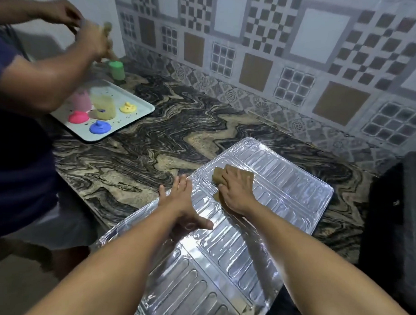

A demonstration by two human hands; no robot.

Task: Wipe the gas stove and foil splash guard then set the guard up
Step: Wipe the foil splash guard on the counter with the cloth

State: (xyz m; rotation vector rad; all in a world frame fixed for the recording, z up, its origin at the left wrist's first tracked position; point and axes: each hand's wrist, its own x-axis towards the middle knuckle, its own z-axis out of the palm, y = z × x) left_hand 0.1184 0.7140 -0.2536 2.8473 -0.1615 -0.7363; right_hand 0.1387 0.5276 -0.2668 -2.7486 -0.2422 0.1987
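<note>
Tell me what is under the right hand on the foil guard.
A tan cloth lies under the right hand, flat on the foil guard. Its far edge and a near corner show; the hand covers the rest and the foil beneath.

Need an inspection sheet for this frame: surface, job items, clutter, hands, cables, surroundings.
Surface: marbled stone counter, swirled dark and tan pattern.
Job's things: foil splash guard lying flat on the counter, near end overhanging the edge; tan cloth on it. Gas stove: not identifiable.
Clutter: tray with pink, yellow and blue lids and blurred containers; green-capped bottle behind it.
Hands: right hand presses the cloth onto the guard; left hand flat on the guard's left edge.
Cables: nothing seen.
Surroundings: patterned tile wall; a second person at left working over the tray; dark object at right edge, unclear.
</note>
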